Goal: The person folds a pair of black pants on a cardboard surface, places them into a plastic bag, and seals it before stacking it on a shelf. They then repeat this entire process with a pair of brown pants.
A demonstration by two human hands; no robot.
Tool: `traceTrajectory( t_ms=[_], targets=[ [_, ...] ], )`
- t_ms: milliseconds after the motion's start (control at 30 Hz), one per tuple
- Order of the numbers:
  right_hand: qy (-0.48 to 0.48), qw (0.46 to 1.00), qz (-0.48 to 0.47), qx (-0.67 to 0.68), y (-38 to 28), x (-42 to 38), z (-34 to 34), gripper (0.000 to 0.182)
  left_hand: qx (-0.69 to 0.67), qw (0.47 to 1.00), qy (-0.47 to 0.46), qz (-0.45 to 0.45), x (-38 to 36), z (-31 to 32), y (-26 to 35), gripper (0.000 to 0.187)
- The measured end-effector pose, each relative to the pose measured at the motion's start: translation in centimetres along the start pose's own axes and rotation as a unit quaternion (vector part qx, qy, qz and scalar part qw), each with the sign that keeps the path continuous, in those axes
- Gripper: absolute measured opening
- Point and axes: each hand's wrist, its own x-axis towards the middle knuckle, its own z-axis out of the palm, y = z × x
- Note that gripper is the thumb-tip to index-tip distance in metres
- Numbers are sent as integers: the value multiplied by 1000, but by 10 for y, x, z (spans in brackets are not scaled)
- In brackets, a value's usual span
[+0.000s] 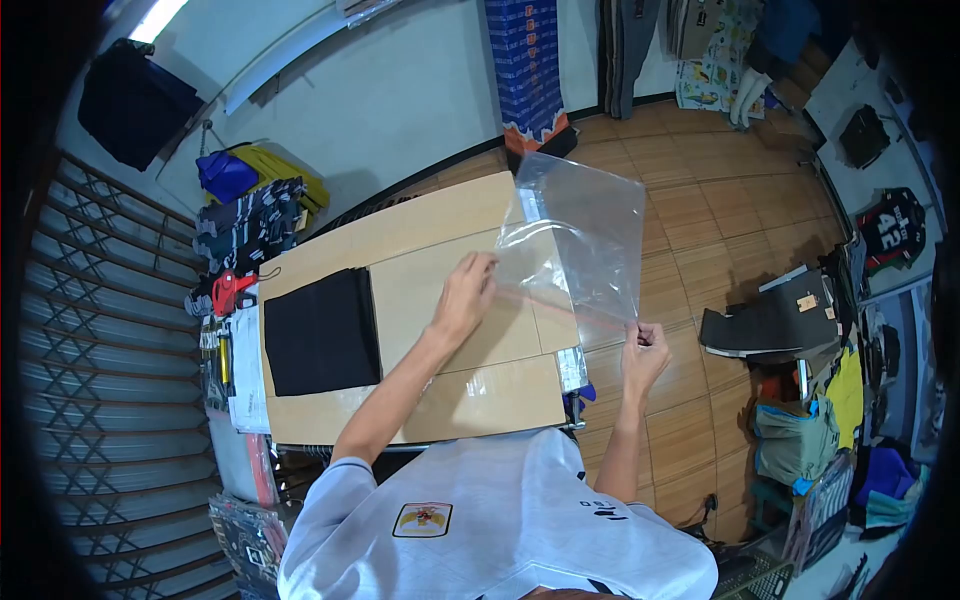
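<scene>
A clear plastic bag [598, 235] is stretched between my hands, over the right end of the cardboard-covered table [425, 210] and past its edge. My left hand [467, 297] is closed, fingertips pinching the bag's left side. With thumb and fingers, my right hand [646, 353] grips the bag's lower right corner, out beyond the table. A folded black garment [320, 332] lies flat on the left part of the tabletop, apart from both hands.
Left of the table are a red tool [233, 291], a yellow-handled cutter [223, 358] and packaged clothes [250, 545]. A metal folding gate [120, 390] stands farther left. A blue printed column [528, 70] rises behind. Dark clothing [770, 325] lies at right; another person [785, 45] is at upper right.
</scene>
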Motion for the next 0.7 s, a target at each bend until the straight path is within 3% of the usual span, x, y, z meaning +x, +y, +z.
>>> traceTrajectory(
  t_ms=[133,233,533,700],
  targets=[
    [23,997,58,49,14,1,5,17,-13,1000,2,1,54,35,-16,27],
    [4,991,84,105,32,6,5,21,49,997,-3,51,91,62,-30,25],
    [-74,971,144,174,37,-11,1,32,140,982,-131,0,153,94,-28,26],
    [-75,975,138,160,28,-38,30,30,145,981,-127,-24,167,91,-41,33]
  ],
)
